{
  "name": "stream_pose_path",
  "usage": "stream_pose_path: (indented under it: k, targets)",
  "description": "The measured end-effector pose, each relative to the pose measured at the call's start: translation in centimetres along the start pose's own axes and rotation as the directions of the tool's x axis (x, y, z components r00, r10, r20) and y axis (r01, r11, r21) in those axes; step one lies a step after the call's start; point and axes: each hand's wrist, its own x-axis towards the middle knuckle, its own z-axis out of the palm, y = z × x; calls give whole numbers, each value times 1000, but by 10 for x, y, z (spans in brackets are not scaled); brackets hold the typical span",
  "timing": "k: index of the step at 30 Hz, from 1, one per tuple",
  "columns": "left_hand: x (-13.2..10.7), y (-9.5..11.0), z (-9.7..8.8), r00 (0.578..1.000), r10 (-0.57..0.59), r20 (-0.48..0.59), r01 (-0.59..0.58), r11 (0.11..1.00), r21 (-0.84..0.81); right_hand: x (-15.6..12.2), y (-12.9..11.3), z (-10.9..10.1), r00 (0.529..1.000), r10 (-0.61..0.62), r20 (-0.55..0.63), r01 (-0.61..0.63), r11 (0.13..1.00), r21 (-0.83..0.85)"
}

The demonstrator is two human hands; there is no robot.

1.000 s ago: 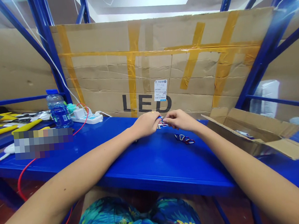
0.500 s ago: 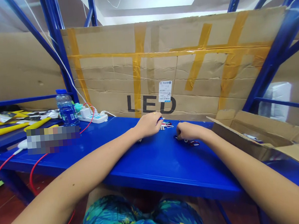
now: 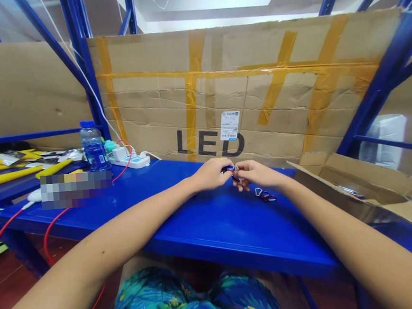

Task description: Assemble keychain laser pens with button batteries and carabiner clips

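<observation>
My left hand point(image 3: 210, 174) and my right hand point(image 3: 254, 173) meet over the far middle of the blue table point(image 3: 211, 220). Both are closed in a pinch on a small bunch of coloured carabiner clips point(image 3: 230, 170) held between them. My right hand's fingers also grip a dark clip at the bunch. A couple of loose clips point(image 3: 265, 195), one silver and one red, lie on the table just right of my right hand.
An open cardboard box point(image 3: 358, 187) lies on the table's right side. A taped cardboard sheet marked LED point(image 3: 236, 90) stands behind. At the left are a water bottle point(image 3: 93, 148), a white power strip point(image 3: 130, 159) with a red cable point(image 3: 54, 223), and yellow packets point(image 3: 11, 172).
My right hand went down to the loose clips on the table, picked one up, and came back to my left hand. Fewer loose clips lie on the table now.
</observation>
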Motion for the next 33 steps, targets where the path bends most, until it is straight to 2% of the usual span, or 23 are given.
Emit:
stream_pose_path:
  k: [5, 12, 20, 24, 27, 30, 33]
  targets:
    - [0, -6, -3, 999, -46, 12, 45, 995, 89, 1, 3, -2, 998, -19, -68, 28, 991, 127]
    - [-1, -7, 1, 995, -95, -36, 99, 984, 149, 7, 5, 4, 965, -121, -233, 146, 985, 96]
    - [-1, -5, 1, 994, -105, 9, 101, 977, 189, 15, 15, 4, 924, -172, -341, 106, 973, -203]
    - [-1, -1, -4, 994, -106, -13, 106, 955, 277, 15, 18, 1, 903, -221, -370, 92, 938, -335]
    - [-2, 2, -7, 996, -82, 38, 60, 916, 396, 14, 17, -1, 892, -255, -373, 98, 914, -393]
    - [-3, 1, -8, 996, 14, 91, -56, 876, 478, 13, 16, -2, 886, -292, -362, 108, 887, -450]
    - [-3, -4, -7, 991, 105, 89, -135, 854, 502, 12, 15, -3, 892, -293, -344, 102, 872, -478]
